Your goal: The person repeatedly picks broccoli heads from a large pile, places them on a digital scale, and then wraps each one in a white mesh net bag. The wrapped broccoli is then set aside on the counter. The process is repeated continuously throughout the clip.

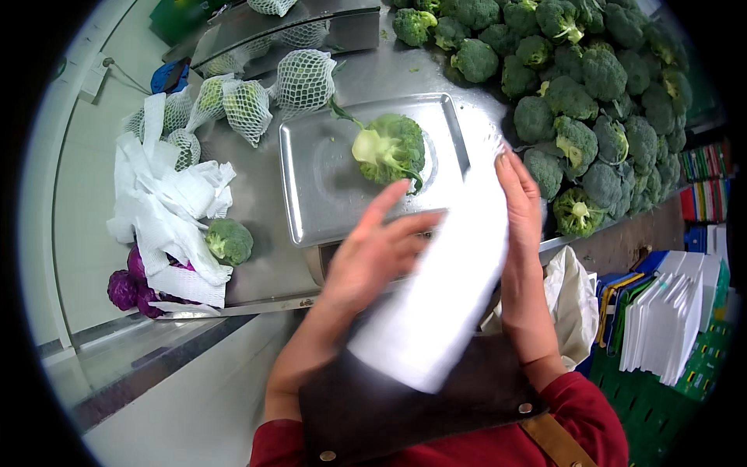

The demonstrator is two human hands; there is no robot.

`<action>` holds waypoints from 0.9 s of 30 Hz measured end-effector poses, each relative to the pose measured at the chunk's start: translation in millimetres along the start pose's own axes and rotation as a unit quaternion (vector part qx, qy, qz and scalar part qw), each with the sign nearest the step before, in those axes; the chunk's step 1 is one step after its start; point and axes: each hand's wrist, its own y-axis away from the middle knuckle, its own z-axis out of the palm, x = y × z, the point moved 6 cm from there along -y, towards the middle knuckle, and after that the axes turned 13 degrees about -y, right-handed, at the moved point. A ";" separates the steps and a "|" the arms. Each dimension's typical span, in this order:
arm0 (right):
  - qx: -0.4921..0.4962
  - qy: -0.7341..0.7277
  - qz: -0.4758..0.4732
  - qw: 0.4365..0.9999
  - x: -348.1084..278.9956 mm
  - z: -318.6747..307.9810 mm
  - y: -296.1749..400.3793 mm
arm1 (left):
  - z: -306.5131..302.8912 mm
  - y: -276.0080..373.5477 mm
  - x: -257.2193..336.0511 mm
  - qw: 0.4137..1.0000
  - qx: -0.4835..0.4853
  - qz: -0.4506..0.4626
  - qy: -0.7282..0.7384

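My right hand (522, 201) grips a long white sleeve (452, 280), probably foam netting, near its narrow upper end. The sleeve hangs slanting across my front, its lower part blurred. Beside it my left hand (373, 245) is blurred too, fingers apart and holding nothing. Its fingertips reach the sleeve's left edge; whether they touch cannot be told. Just beyond the left fingers, a broccoli head (391, 149) lies on its side, cut stem to the left, on a steel weighing pan (318, 204). The sleeve and hands hide the pan's near right corner.
Loose broccoli heads (583, 111) are heaped at right. Net-wrapped heads (303, 79) lie back left, near a white sleeve pile (169, 187). A single broccoli head (229, 241) and purple cabbages (125, 289) sit at left. Folders (633, 292) stand below the table's right side.
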 end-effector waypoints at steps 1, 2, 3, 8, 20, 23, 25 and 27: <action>-0.022 -0.090 0.140 0.986 15.7 -13.2 4.0 | -11.2 -9.0 -20.7 0.996 0.015 -0.016 -0.084; -0.007 0.048 0.127 0.991 26.7 -26.9 8.3 | -11.4 -17.7 -43.7 0.985 0.055 -0.035 -0.161; 0.006 0.186 0.116 0.976 37.0 -29.8 16.4 | -15.0 -20.8 -61.8 0.961 0.098 0.009 -0.257; -0.130 0.325 -0.138 0.927 18.7 -36.2 38.4 | 15.2 -31.3 -83.8 0.979 0.109 0.008 -0.175; -0.026 -0.140 0.044 0.989 34.2 -90.6 24.8 | 17.8 -18.4 -67.5 0.899 0.150 0.156 -0.380; -0.001 -0.087 0.105 0.991 41.3 -87.1 19.4 | -13.7 -15.8 -69.6 0.968 0.142 0.025 -0.205; -0.070 0.188 0.137 0.970 53.5 -79.7 29.3 | -19.4 -27.6 -44.9 0.981 0.187 0.047 0.009; -0.084 -0.051 0.446 0.889 84.4 -59.2 63.2 | -57.9 -24.2 -43.6 0.980 0.164 0.039 0.107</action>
